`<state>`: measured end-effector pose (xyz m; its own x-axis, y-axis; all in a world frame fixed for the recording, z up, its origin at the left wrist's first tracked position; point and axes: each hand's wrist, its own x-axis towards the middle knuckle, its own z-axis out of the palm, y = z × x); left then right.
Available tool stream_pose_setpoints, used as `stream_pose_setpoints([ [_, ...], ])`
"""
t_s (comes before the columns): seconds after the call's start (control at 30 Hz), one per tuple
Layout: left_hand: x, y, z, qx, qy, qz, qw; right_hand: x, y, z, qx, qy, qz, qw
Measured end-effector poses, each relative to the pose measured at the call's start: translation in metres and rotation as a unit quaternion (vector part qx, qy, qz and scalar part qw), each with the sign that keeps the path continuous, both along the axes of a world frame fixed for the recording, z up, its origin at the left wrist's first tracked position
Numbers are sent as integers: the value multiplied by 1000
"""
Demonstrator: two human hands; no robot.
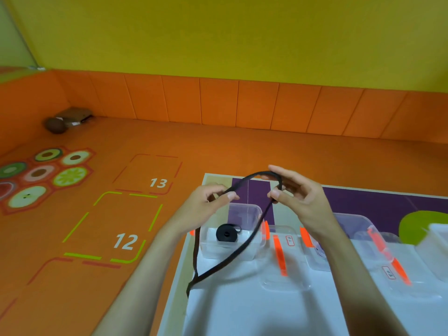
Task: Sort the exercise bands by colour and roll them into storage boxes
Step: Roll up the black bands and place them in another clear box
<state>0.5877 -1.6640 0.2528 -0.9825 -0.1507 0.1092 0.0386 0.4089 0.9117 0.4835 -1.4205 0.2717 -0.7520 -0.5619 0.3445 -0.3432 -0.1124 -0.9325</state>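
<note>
Dangling from both hands at frame centre, the black exercise band [232, 254] is a thin flat loop: top arc stretched between the hands, lower end hanging down to the white tabletop [242, 311] at the left edge. Left hand [206, 204] pinches the band shut between thumb and fingers; right hand [295, 195] is pinched on it too, other fingers spread.

Risks, my read:
- Loop looks twisted near the bottom; starting the roll like that likely gives a lopsided coil that won't sit flat.
- Loose tail could snag the table corner or the box rim.
- Stretchy strip, light pinch: slip on either side and the coil springs open.

Below the hands, a clear storage box [230, 241] with orange latches already holds one rolled black band [226, 234], so that's the likely destination. More clear boxes [363, 229] and a loose lid [286, 270] sit to the right; contents unclear. Purple mat [363, 200] behind, orange floor [97, 226] to the left.
</note>
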Motion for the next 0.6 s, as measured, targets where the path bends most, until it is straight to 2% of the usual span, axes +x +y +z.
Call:
stream_pose_setpoints([
  [0.23,-4,42,-18,1,0,-61,998,3,-14,4,-56,-38,-1,998],
  [0.4,-3,63,-32,124,25,-56,990,-3,-16,3,-80,-35,-65,994],
  [0.47,-4,62,-37,71,71,-22,995,-7,-12,0,-75,-26,-89,993],
  [0.6,-10,52,-40,10,90,19,996,-9,-4,-2,-68,-34,-116,990],
])
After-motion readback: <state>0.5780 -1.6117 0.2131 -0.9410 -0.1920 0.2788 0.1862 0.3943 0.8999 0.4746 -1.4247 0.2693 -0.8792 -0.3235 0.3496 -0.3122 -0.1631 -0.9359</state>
